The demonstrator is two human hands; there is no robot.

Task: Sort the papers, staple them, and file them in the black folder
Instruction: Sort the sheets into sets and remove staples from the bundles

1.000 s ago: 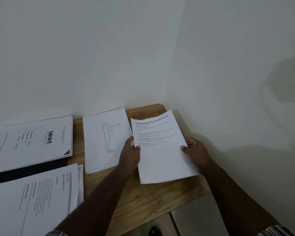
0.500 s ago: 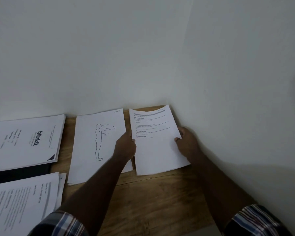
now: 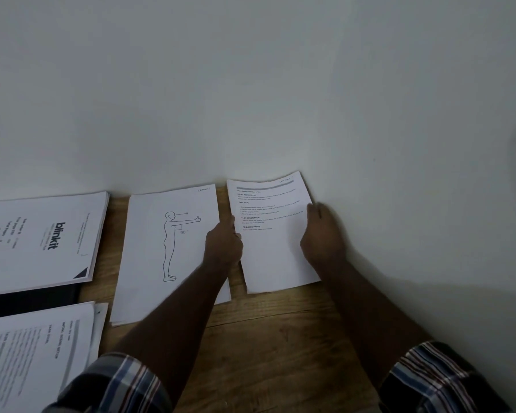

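Sorting stage. Text sheet [image 3: 276, 234] lies at 1 o'clock on the surface [image 3: 280, 338], left hand [image 3: 223, 244] and right hand [image 3: 320, 236] pinching its side edges. Black folder [image 3: 27, 301] at 9 o'clock under papers. No stapling or filing evident.

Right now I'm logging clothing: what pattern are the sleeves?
Plaid, blue and white with dark red lines, on the sleeves; head view.
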